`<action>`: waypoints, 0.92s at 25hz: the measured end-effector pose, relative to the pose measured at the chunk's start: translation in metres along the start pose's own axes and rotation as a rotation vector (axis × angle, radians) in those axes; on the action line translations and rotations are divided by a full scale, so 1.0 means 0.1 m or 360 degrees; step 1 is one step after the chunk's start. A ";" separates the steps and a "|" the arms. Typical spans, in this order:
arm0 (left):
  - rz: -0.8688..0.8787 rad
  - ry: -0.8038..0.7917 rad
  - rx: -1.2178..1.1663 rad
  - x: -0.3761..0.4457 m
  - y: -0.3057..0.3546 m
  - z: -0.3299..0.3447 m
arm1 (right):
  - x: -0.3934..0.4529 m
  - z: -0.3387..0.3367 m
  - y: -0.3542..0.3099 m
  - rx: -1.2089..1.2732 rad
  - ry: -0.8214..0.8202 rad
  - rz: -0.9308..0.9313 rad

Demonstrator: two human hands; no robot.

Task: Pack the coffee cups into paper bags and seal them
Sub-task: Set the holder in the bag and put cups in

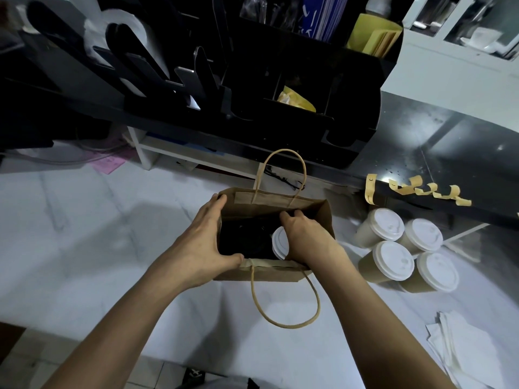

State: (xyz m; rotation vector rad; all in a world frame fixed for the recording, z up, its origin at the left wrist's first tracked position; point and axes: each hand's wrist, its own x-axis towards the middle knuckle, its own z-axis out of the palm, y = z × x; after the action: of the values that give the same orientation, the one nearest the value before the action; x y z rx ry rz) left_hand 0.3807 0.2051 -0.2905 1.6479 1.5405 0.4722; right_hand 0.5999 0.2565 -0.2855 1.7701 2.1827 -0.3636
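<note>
A brown paper bag (269, 276) with twisted paper handles stands open on the white counter. My left hand (202, 242) holds its left side, thumb on the near rim and fingers on the far corner, keeping the mouth spread. My right hand (306, 234) reaches into the bag on the right, fingers curled down over a coffee cup with a white lid (279, 242). The rest of the bag's inside is dark, with a black insert (244, 237). Several more tan cups with white lids (393, 259) stand grouped just right of the bag.
A strip of yellow stickers (421, 190) hangs off the edge of the dark counter at the right. White napkins (463, 346) lie at the lower right. A black organiser (280, 94) with lids and sleeves fills the back. The bag's near handle (280, 324) droops toward me.
</note>
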 end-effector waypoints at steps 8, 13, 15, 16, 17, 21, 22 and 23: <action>0.0005 0.0013 0.0007 -0.01 0.01 0.00 | 0.02 0.01 0.07 0.0105 -0.0079 0.0019; -0.0016 0.0021 0.0014 0.00 0.01 0.00 | -0.03 0.00 0.08 0.0155 -0.0026 -0.0014; -0.0007 0.0027 0.0015 0.00 0.01 0.01 | -0.07 -0.04 0.07 0.0188 0.0059 -0.0046; -0.0004 0.0027 0.0014 0.00 0.01 0.01 | -0.10 -0.07 0.07 0.0215 0.0101 -0.0069; 0.0002 0.0029 0.0011 0.00 0.00 0.01 | -0.14 -0.09 0.07 0.0241 0.0143 -0.0097; 0.0008 0.0066 -0.0014 0.01 -0.03 0.00 | -0.33 -0.15 0.15 0.0421 0.0477 -0.0238; 0.0000 0.0086 -0.0024 0.01 -0.04 0.00 | -0.37 -0.15 0.17 0.0451 0.0607 -0.0266; -0.0012 0.0107 -0.0035 0.02 -0.04 0.01 | -0.41 -0.14 0.20 0.0459 0.0739 -0.0277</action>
State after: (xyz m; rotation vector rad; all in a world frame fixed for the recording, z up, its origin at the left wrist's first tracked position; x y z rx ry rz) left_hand 0.3789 0.2061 -0.2942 1.6235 1.5844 0.5440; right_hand 0.6267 0.2289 -0.2560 1.9761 2.7375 -0.3483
